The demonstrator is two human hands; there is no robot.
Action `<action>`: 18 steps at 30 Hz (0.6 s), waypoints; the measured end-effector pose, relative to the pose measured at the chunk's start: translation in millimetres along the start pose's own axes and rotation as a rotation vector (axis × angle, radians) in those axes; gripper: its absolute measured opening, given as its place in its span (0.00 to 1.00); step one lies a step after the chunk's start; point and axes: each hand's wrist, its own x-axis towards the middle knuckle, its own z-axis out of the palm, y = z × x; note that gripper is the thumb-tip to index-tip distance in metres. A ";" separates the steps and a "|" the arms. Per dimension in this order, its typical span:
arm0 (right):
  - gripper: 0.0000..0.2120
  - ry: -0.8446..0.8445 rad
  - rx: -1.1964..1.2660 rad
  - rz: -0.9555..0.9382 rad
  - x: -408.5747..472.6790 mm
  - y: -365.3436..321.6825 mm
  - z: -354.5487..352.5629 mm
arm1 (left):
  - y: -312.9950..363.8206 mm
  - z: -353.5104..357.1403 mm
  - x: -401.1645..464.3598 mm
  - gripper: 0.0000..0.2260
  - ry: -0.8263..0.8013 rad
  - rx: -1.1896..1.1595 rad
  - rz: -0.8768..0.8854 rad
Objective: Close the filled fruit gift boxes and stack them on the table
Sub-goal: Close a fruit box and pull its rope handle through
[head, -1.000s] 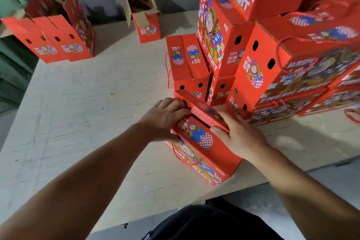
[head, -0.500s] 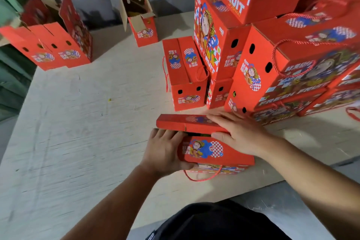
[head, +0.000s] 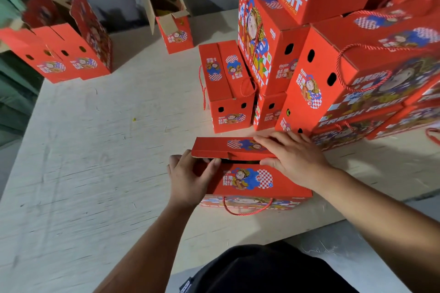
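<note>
— While both hands work at the near edge of the pale wooden table (head: pixel 95 150), where is the box?
— The red cardboard fruit gift box (head: pixel 257 185) sits there, its far lid flap (head: pixel 228 148) partly raised.
— And the grips?
— The left hand (head: pixel 188 181) wraps the box's left end, thumb on top. The right hand (head: pixel 295 157) lies on the flap, fingers nearly straight, thumb under its edge.
— Anything else?
— A stack of closed red boxes (head: pixel 333 54) at the far right; open red boxes (head: pixel 69 54) at the far left corner.
</note>
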 end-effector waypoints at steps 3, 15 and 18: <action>0.37 -0.029 -0.013 0.019 -3.6 -5.2 8.1 | 2.9 2.5 -6.7 0.34 0.009 -0.117 -0.113; 0.33 -0.078 -0.044 -0.105 -1.1 5.0 -0.6 | 7.2 -33.6 84.6 0.41 -0.579 0.623 0.485; 0.32 -0.062 -0.077 -0.147 4.5 11.8 -5.0 | 8.8 -29.2 84.2 0.38 -0.589 0.778 0.573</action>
